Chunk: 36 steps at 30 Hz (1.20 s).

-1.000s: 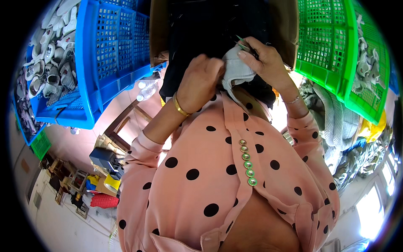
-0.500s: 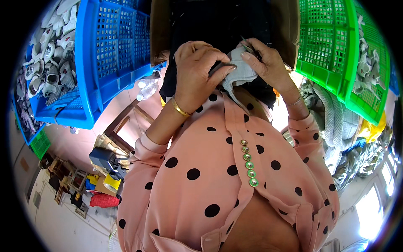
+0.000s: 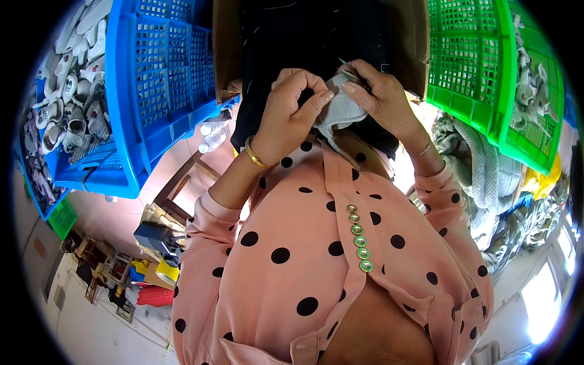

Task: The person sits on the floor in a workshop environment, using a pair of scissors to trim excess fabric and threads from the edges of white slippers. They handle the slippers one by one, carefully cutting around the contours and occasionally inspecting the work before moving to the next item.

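Over my dark-clad lap, both hands meet at a small pale grey-white shoe upper point(image 3: 344, 111) with a narrow strap trailing down toward my shirt. My left hand point(image 3: 291, 109) is closed, its thumb and forefinger pinched together at the upper's left edge. Fingers of my right hand point(image 3: 380, 97) grip the upper from the other side, the thumb lying on top. A thin green pointed tool point(image 3: 348, 72) sticks out between the right thumb and fingers. Its lower part is hidden in that hand, so its kind is unclear.
To the left, a blue plastic crate point(image 3: 121, 121) stands beside many small pale shoes point(image 3: 76, 115). A green crate point(image 3: 468, 67) is at the right, with more pale pieces point(image 3: 532, 91) beyond it. Cardboard point(image 3: 228, 48) edges flank my lap. Grey fabric point(image 3: 474, 164) is heaped at right.
My left hand has drawn slightly left, its pinch now at the edge of the upper. The right hand has shifted slightly down and left with the upper and green tool.
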### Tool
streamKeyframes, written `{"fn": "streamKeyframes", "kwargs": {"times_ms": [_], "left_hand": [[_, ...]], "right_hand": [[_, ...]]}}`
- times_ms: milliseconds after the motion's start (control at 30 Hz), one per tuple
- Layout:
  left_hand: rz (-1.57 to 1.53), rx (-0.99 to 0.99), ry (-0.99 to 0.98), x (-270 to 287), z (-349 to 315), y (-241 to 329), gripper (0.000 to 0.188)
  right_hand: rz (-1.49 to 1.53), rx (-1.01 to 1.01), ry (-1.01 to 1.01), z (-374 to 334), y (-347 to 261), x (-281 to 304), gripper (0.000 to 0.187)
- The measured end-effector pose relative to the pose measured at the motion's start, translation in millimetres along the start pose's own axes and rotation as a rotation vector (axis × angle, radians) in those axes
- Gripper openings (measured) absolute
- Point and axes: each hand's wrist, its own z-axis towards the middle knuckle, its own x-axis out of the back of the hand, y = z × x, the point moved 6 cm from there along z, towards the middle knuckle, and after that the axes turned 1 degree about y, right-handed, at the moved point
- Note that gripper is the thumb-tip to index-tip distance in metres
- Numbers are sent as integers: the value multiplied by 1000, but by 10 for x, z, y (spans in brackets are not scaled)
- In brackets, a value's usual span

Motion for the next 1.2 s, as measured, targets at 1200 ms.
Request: {"fn": "streamKeyframes", "kwargs": {"times_ms": [1200], "left_hand": [[-26, -84, 282, -65, -113, -38, 8]], "right_hand": [[-890, 283, -235, -11, -704, 294, 43]]}}
